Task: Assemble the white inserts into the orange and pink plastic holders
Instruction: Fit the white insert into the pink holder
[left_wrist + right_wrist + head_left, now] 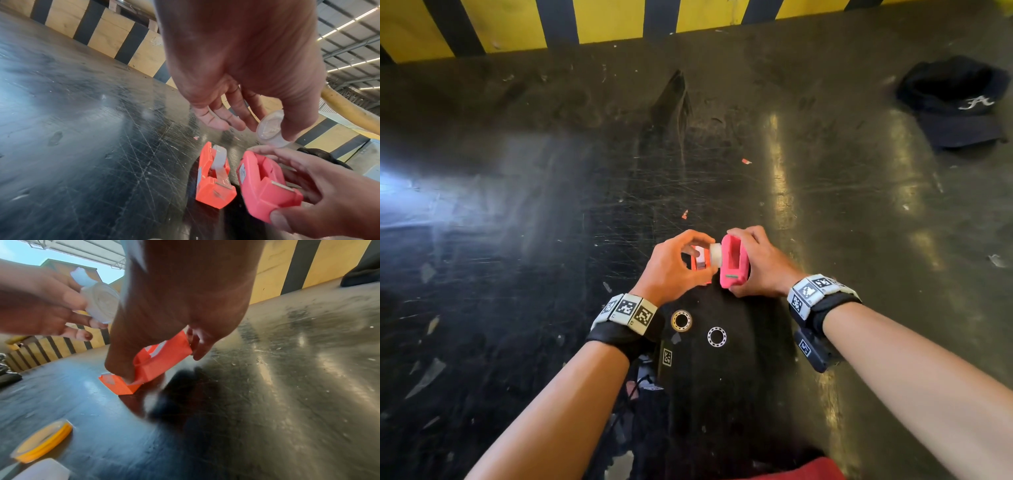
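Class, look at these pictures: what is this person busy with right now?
A person is fitting white rolls into small plastic holders. The left hand pinches a round white insert just above the pink plastic holder, which the right hand grips. The orange plastic holder lies on the dark scratched table, already loaded with its white roll.

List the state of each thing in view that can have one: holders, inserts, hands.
Orange plastic holder: on the table, white roll already seated.
Pink plastic holder: lifted, slot empty, gripped by right hand.
Loose white round insert: pinched by left hand, just above the pink holder, not yet in.
Yellow-rimmed ring: flat on the table.
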Demonstrator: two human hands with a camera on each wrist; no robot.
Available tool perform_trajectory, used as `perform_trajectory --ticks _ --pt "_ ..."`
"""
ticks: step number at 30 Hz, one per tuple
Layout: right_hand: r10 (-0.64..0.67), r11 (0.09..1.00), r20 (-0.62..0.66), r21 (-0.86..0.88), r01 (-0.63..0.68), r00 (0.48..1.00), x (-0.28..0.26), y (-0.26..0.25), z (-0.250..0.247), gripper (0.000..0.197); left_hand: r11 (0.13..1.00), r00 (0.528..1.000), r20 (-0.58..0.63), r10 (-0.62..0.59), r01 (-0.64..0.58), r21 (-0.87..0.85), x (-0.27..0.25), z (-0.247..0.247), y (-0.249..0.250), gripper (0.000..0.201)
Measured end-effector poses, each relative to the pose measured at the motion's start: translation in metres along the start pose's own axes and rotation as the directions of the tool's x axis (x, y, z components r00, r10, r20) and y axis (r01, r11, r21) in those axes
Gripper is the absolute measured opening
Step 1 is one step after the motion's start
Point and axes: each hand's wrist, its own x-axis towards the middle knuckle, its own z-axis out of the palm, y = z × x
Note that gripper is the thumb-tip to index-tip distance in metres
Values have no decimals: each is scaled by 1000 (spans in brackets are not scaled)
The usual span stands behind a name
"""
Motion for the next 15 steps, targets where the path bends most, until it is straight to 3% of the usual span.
perform_trajectory --ticks 9,15 --pt "-148 987 -70 59 153 986 -25 -29 -9 118 986 994 8 107 -108 131 -6 -6 16 51" --pt "-194 978 -118 52 202 974 -39 -42 -13 119 983 991 -4 134 -132 124 -19 -10 20 54"
